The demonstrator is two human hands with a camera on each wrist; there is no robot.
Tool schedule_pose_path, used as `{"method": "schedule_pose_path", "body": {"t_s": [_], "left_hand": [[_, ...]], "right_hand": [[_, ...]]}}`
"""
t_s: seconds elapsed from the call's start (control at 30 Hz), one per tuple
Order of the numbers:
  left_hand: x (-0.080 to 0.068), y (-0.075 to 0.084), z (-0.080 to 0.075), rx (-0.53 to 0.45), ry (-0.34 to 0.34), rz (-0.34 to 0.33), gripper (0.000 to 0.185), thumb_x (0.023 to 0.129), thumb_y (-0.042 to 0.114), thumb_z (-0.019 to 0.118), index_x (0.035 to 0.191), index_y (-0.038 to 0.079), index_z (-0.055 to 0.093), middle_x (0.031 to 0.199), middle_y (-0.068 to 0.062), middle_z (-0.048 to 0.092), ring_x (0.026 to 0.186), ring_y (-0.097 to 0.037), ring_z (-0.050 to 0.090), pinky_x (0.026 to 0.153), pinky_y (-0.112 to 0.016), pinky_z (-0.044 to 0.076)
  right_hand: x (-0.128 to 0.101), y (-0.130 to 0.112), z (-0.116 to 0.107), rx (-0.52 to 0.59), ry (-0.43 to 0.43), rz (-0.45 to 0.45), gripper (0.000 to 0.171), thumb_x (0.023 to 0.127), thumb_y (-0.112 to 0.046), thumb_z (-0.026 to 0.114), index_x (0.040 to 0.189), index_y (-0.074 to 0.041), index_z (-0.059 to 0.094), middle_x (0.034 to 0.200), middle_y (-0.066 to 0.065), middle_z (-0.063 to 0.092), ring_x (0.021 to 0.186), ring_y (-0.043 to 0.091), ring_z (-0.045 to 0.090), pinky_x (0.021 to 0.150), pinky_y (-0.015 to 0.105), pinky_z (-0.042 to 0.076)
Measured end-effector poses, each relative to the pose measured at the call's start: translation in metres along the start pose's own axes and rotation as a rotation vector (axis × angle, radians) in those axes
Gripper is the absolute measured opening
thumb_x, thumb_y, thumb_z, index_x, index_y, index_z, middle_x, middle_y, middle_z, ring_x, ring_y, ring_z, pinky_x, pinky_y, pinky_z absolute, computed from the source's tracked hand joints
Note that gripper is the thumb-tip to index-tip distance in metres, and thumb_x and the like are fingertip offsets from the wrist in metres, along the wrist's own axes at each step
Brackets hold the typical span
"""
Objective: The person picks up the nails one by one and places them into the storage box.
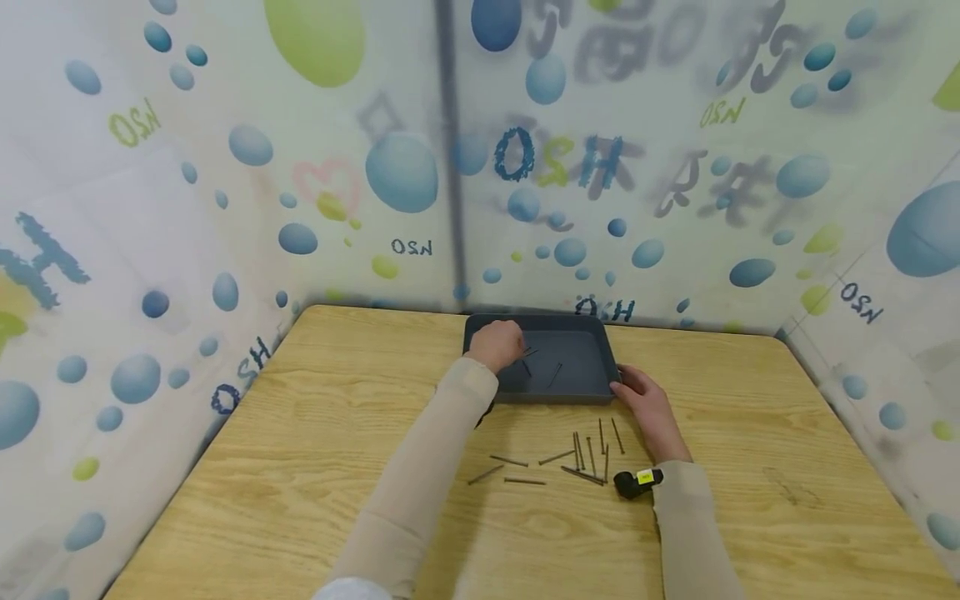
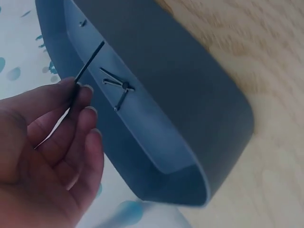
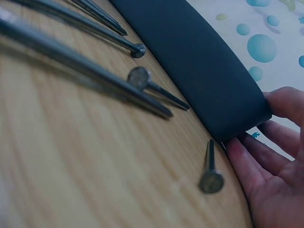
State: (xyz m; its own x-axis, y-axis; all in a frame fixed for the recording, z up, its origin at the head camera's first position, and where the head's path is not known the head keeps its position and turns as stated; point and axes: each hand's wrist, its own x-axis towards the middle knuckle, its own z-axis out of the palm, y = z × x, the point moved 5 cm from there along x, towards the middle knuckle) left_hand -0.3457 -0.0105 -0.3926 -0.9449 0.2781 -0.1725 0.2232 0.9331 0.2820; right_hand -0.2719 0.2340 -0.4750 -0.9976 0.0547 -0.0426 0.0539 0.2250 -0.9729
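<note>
The left hand is hovering over the dark grey tray at the far middle of the wooden bench, and it is pinching a single long nail between thumb and fingertips; the wrist view is showing the nail angled up out of the grip, its tip above the tray's floor. Down inside the tray, a few nails are already lying loose, crossing one another near the wall.

Over on the other side, the right hand is resting against the tray's near right corner. Its fingers are lying relaxed, lightly bent around the corner edge and touching the tray's outer wall; it is holding no nail.

Between the two sleeves, a scatter of nails is lying on the bench just in front of the tray, some side by side, others splayed apart. One nail is sitting just beside the right hand's fingers, head toward the camera. A small black device with a yellow label is lying near the right wrist.
</note>
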Motion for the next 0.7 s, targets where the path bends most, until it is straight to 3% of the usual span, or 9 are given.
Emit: {"method": "schedule_pose_path", "body": {"t_s": [0.17, 0.37, 0.7], "left_hand": [[0.000, -0.002, 0.001, 0.090, -0.047, -0.025, 0.022, 0.089, 0.017, 0.051, 0.073, 0.013, 0.067, 0.065, -0.002, 0.060, 0.057, -0.016, 0.053, 0.052, -0.033, 0.045], [0.000, -0.006, 0.012, 0.143, -0.110, -0.050, 0.017, 0.088, 0.013, 0.053, 0.074, 0.013, 0.064, 0.069, -0.002, 0.059, 0.060, -0.016, 0.049, 0.052, -0.031, 0.041], [-0.002, -0.002, 0.013, 0.154, -0.116, -0.016, 0.017, 0.087, 0.008, 0.055, 0.074, 0.013, 0.065, 0.071, -0.001, 0.059, 0.061, -0.016, 0.048, 0.056, -0.031, 0.040]], "right_hand": [[0.000, 0.000, 0.001, -0.001, 0.003, 0.006, 0.055, 0.089, -0.028, 0.056, 0.137, -0.011, 0.037, 0.136, 0.013, 0.037, 0.123, 0.024, 0.036, 0.098, 0.040, 0.031], [0.002, 0.001, 0.001, 0.012, -0.001, -0.002, 0.054, 0.088, -0.029, 0.057, 0.136, -0.012, 0.038, 0.135, 0.012, 0.038, 0.122, 0.023, 0.037, 0.098, 0.039, 0.031], [0.003, 0.003, 0.001, 0.013, 0.011, -0.001, 0.053, 0.089, -0.026, 0.056, 0.136, -0.011, 0.038, 0.135, 0.012, 0.038, 0.122, 0.023, 0.037, 0.097, 0.039, 0.031]]}}
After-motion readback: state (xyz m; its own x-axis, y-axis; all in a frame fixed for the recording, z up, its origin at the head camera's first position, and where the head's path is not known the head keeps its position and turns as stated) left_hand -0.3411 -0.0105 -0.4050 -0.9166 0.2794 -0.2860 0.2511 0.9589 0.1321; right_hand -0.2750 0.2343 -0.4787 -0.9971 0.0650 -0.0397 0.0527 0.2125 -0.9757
